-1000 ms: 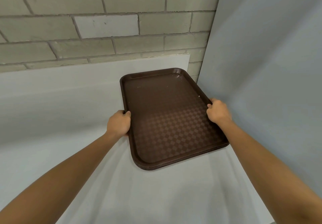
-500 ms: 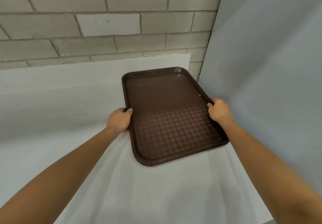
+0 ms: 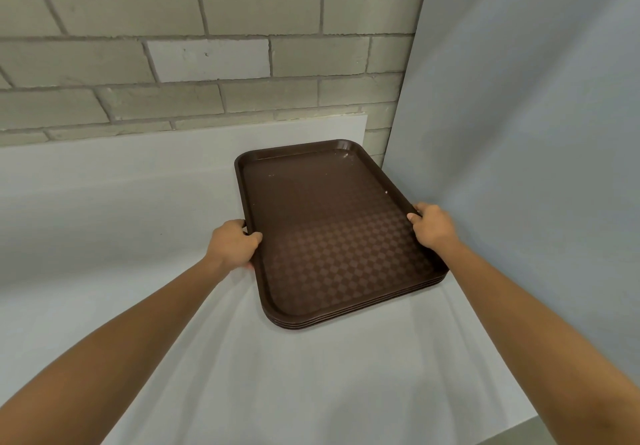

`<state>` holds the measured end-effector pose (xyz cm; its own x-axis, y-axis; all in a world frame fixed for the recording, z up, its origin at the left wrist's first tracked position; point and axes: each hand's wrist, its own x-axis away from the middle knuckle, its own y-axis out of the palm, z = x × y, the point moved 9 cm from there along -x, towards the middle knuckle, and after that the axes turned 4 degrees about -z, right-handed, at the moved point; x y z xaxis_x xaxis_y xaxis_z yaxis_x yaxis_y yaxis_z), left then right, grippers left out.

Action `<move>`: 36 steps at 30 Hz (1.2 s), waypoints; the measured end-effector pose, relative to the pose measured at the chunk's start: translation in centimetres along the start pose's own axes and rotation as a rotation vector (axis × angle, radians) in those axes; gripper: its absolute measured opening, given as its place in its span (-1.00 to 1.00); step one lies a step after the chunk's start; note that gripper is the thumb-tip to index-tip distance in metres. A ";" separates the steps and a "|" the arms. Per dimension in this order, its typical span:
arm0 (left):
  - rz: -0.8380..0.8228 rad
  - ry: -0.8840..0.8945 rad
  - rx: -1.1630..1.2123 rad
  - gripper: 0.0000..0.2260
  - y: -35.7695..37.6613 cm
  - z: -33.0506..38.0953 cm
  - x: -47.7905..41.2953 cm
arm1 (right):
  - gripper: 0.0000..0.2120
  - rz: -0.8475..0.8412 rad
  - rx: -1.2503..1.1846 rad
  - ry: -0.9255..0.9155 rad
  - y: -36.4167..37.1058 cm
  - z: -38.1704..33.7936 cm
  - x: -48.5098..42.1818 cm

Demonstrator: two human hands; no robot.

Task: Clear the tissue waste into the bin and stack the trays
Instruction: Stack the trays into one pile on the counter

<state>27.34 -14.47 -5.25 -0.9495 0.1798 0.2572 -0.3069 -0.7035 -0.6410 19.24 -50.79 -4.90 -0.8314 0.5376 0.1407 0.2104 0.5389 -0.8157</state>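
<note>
The left hand (image 3: 232, 246) and right hand (image 3: 433, 225) are gripping opposite long rims of the stacked brown rectangular plastic trays (image 3: 332, 233), lying lengthwise away from the person near the white counter's (image 3: 311, 375) far right corner.

Support: a white matt table surface (image 3: 311, 392) fills the lower half of the frame and extends up the left side. Soft creases fan from the lower centre toward the middle of the frame, as on a cloth covering; the material cannot be confirmed. Its near right edge shows at the lower right corner of the frame.

One item lies on it: a stack of dark brown rectangular plastic trays (image 3: 329, 236) with rounded corners and a checker-textured floor. The stack sits centre to centre-right, its far end angled toward the left of the frame. Four rims are countable at the near edge, nested flush. Contact at the far end cannot be told.
</note>
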 end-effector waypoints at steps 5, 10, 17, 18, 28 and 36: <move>-0.005 0.002 0.006 -0.65 0.3 -0.1 -0.2 | -0.65 0.007 0.003 0.002 -0.1 0.1 0.0; -0.007 -0.015 0.062 -0.63 0.4 -0.4 -0.1 | -0.66 0.034 0.052 0.014 -0.2 0.1 0.0; -0.084 -0.074 0.243 -0.53 0.7 -1.2 0.0 | -0.66 0.021 0.106 0.033 -0.1 0.0 0.3; -0.089 -0.080 0.243 -0.53 0.7 -1.2 0.0 | -0.66 0.018 0.106 0.031 0.0 0.0 0.4; -0.053 -0.029 0.155 -0.64 0.6 -0.7 -0.2 | -0.66 0.068 0.076 0.004 -0.3 -0.1 1.5; -0.068 -0.049 0.161 -0.63 0.4 -1.0 -0.8 | -0.68 0.085 0.044 -0.005 -0.2 -0.5 1.7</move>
<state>27.93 -14.20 -6.39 -0.9216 0.1997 0.3329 -0.3516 -0.7929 -0.4977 18.04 -49.64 -4.17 -0.8144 0.5765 0.0673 0.2571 0.4622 -0.8487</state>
